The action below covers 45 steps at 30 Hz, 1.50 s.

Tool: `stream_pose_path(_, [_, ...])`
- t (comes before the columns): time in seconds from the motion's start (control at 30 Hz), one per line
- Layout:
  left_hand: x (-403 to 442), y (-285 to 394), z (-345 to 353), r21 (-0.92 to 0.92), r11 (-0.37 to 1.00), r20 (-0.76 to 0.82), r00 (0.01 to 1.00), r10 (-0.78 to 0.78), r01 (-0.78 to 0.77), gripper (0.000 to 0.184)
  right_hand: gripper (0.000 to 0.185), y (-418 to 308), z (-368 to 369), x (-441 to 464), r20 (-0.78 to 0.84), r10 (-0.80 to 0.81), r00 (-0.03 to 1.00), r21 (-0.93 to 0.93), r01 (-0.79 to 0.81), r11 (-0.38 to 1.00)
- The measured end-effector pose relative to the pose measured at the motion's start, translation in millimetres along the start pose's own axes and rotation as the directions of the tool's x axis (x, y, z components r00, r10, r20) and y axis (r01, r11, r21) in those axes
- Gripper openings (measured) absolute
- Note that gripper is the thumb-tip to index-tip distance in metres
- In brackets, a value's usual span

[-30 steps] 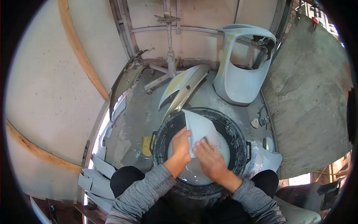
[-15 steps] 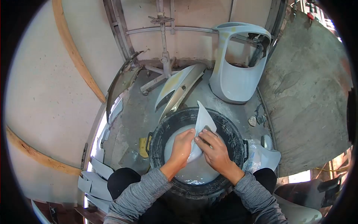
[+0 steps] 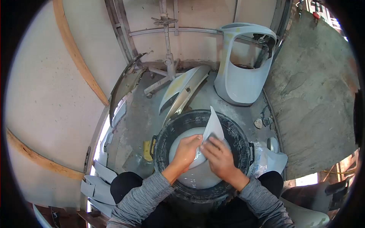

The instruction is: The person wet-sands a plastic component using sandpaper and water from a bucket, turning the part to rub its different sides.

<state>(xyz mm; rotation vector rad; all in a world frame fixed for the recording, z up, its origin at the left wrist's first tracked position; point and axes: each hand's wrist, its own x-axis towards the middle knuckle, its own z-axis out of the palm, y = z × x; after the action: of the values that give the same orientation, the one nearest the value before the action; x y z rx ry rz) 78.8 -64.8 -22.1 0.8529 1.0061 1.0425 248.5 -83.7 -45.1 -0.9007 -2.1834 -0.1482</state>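
Observation:
A pale grey, pointed plastic panel [image 3: 213, 127] is held tilted over a black tub [image 3: 163, 123] of cloudy, whitish water [image 3: 194, 180]. My left hand [image 3: 185, 152] is closed around the panel's left edge, thumb on top. Against the panel's right face lie the bent fingers of my right hand [image 3: 220, 157], pressed close together. A dark grey patch shows at those fingertips; whether it is a thin sheet or a shadow I cannot tell. The lower end of the panel is partly hidden behind my hands, just above the water.
Behind the tub lie a long curved panel [image 3: 182, 89] and a large pale fairing [image 3: 237, 85] with an opening. A yellow piece [image 3: 147, 151] sits at the tub's left. Several grey panels [image 3: 99, 188] are at lower left, with a plastic bag [image 3: 260, 159] on the right.
The panel has shifted slightly right, and its tip leans further right. My right hand has slid a little down along its face; my left hand keeps its hold.

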Motion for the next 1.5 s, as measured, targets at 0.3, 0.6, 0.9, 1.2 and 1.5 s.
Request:
stream_pose_path(0.3, [2, -16, -3, 0.048, 0.999, 0.035, 0.999, 0.023, -0.024, 0.034, 0.044, 7, 2, -1, -0.028, 0.071, 0.997, 0.004, -0.071, 0.997])
stream_pose_path(0.6, [-2, -14, -1, 0.073, 0.997, 0.085, 0.996, -0.018, 0.012, 0.035, 0.046, 22, -7, 14, -0.053, 0.133, 0.990, -0.081, -0.137, 0.987])
stream_pose_path(0.9, [-2, -6, 2, 0.196, 0.977, 0.156, 0.986, 0.051, -0.081, 0.032, 0.043, 31, -6, 9, -0.135, 0.246, 0.960, -0.061, -0.256, 0.965])
stream_pose_path(1.2, [1, -8, -4, 0.325, 0.934, 0.171, 0.981, 0.096, -0.148, 0.031, 0.044, 17, -11, 3, -0.110, 0.225, 0.968, -0.039, -0.231, 0.972])
stream_pose_path(1.5, [3, -11, -10, 0.433, 0.859, 0.227, 0.956, 0.188, -0.272, 0.032, 0.043, 15, -10, 2, -0.082, 0.172, 0.982, 0.025, -0.171, 0.985])
